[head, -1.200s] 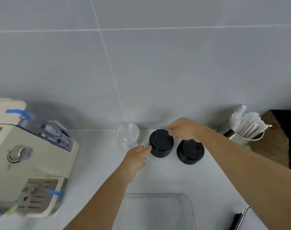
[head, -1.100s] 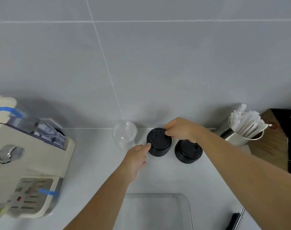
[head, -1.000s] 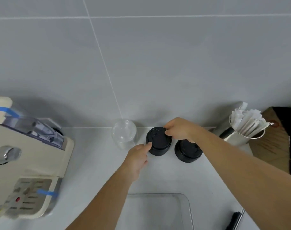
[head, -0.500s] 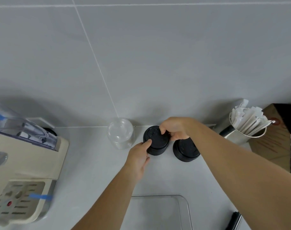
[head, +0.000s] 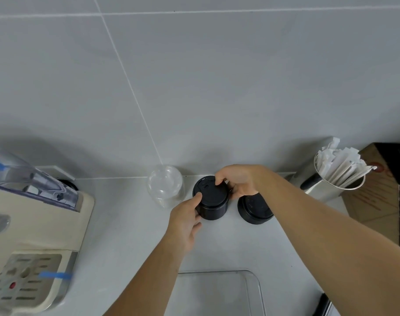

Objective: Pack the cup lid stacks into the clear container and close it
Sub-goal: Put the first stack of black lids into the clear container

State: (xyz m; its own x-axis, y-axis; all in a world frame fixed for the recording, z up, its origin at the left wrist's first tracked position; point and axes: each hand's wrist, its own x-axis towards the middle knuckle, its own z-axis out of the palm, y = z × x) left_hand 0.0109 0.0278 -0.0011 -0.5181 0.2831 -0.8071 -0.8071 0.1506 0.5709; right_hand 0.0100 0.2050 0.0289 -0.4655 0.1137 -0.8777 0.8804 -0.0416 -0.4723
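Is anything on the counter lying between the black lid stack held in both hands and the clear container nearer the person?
Nothing visible does. The held black lid stack, gripped by the left hand and right hand, has only bare counter before the clear container, whose lower part is out of frame.

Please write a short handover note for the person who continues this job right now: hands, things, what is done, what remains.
Left hand and right hand: both grip the middle black lid stack on the counter.
Second black lid stack stands to its right; clear lid stack to its left, by the wall.
Clear container sits open at the near edge; no stacks show in the visible part.
Done: nothing packed.
Left: pack all three stacks, close the container.
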